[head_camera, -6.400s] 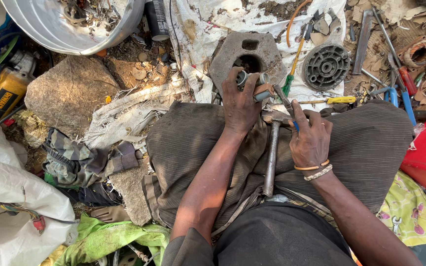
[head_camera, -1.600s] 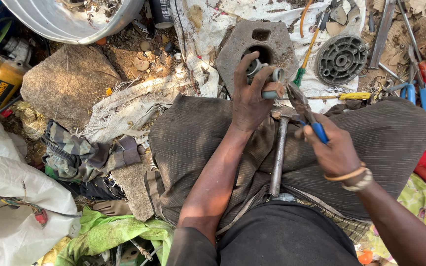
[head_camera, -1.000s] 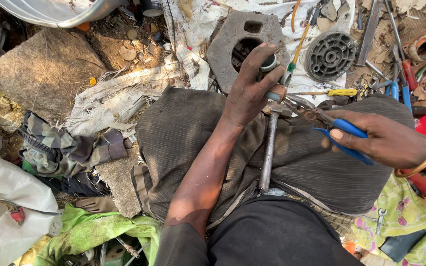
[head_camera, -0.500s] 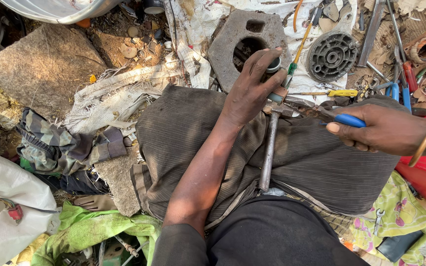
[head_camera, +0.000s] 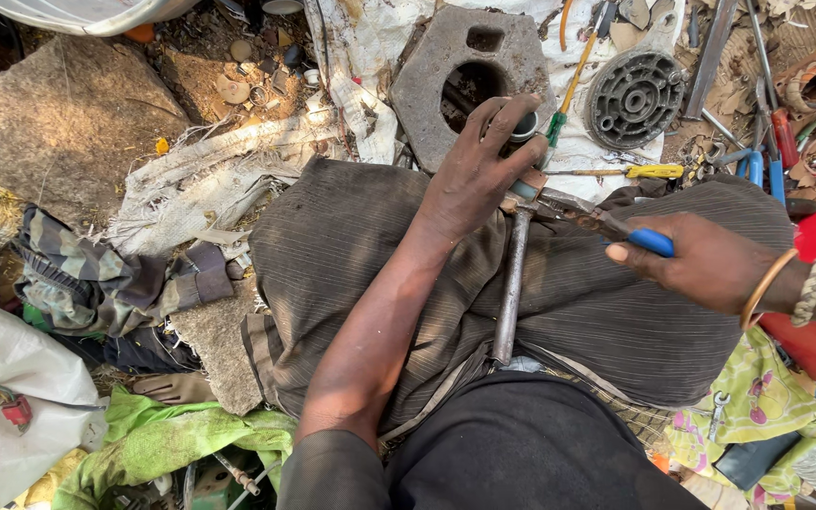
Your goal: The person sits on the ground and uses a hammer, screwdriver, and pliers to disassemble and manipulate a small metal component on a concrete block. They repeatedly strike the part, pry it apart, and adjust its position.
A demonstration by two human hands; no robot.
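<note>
My left hand (head_camera: 472, 170) grips a small cylindrical metal part (head_camera: 524, 127) at the top of a long steel rod (head_camera: 509, 283) that lies between my knees. My right hand (head_camera: 701, 260) holds blue-handled pliers (head_camera: 606, 224). Their jaws close on the fitting just below my left fingers. The rod's lower end rests near my lap, on the dark striped cloth (head_camera: 332, 246) over my legs.
A grey hexagonal block with holes (head_camera: 446, 57) and a round ribbed metal disc (head_camera: 635, 98) lie ahead on white sacking. Screwdrivers (head_camera: 573, 66), wrenches and loose tools lie at the upper right. A large stone (head_camera: 59, 123) sits at left, rags and plastic bags below it.
My view has shifted and my right hand has swung out to the right, holding the pliers nearly level on the fitting. My left hand has kept its grip on the part atop the rod.
</note>
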